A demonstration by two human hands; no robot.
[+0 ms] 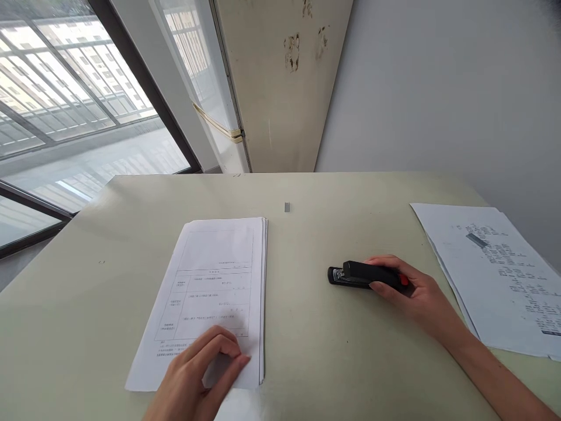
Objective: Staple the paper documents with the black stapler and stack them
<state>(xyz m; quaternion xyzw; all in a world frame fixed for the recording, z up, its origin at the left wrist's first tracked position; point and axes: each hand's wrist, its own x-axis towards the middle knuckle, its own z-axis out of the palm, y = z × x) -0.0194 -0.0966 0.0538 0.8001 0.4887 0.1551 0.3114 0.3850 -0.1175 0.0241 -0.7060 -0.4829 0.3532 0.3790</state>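
Note:
A black stapler point(363, 275) with a red part at its rear lies on the table, and my right hand point(407, 292) is wrapped round its back half. Its front end points left, toward a stack of printed sheets point(210, 280). At the lower right part of that stack, my left hand point(199, 374) has its thumb and fingers bent together in a pinch on the paper. Whether one sheet or more is between the fingertips is hard to see. The print on the sheets appears upside down from my side.
A small strip of staples point(287, 207) lies beyond the stack on the pale table point(302, 327). At the right, another pile of printed sheets point(491, 280) bears a second grey staple strip point(476, 240). A wall point(416, 88), a cabinet-like panel point(276, 105) and a window point(65, 82) stand beyond.

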